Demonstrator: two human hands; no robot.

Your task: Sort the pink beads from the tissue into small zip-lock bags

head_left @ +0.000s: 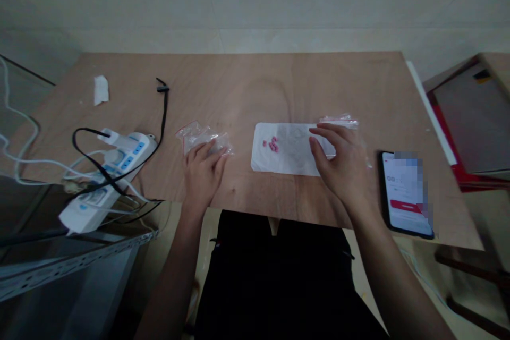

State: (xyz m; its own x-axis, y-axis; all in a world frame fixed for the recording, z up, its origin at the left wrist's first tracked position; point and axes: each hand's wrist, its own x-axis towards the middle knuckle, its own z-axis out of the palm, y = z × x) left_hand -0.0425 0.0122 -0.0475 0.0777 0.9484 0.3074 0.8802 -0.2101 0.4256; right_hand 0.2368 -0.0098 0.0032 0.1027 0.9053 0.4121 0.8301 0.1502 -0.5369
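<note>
My left hand (204, 172) rests with its fingers stretched over crumpled clear plastic bags (196, 134), and its fingertips touch them. A white paper sheet (292, 162) lies flat on the wooden table, with several small pink pieces (273, 144) in a loose cluster on its left half. Over the sheet's right end is my right hand (339, 159), thumb and fingers curved apart with nothing visible between them. Behind that hand, a clear zip bag (348, 121) with a reddish seal strip is partly hidden.
A phone (404, 194) with a lit screen lies at the table's (223, 85) right front. To the left sit a white power strip (109, 180) with plugs, a black cable (164, 111) and a white scrap (101, 90). The wall (255, 0) borders the far edge.
</note>
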